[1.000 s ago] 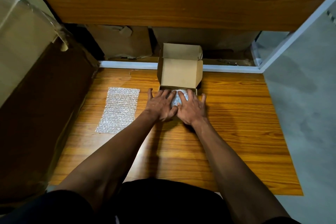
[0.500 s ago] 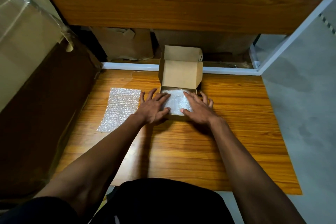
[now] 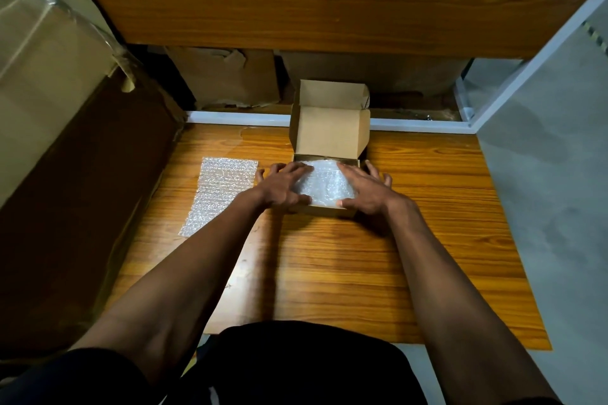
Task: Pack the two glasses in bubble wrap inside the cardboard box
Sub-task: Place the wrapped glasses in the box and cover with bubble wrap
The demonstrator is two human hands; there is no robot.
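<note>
Both hands flat, fingers straight: left hand [image 3: 283, 186] and right hand [image 3: 365, 189] press bubble wrap [image 3: 324, 182] filling open cardboard box [image 3: 329, 131] on table [image 3: 329, 273]; glasses not visible; spare sheet [image 3: 218, 194] left of box

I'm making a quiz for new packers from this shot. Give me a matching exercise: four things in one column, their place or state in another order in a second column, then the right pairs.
Things:
1. cardboard box
2. spare bubble wrap sheet
3. bubble wrap in the box
4. box lid

Places or states:
A. lying flat on the table, left of the box
B. standing up at the far side, open
C. under the fingers of the left hand and right hand
D. on the wooden table, between the two hands

Pairs: 1-D, 2-A, 3-C, 4-B
</note>
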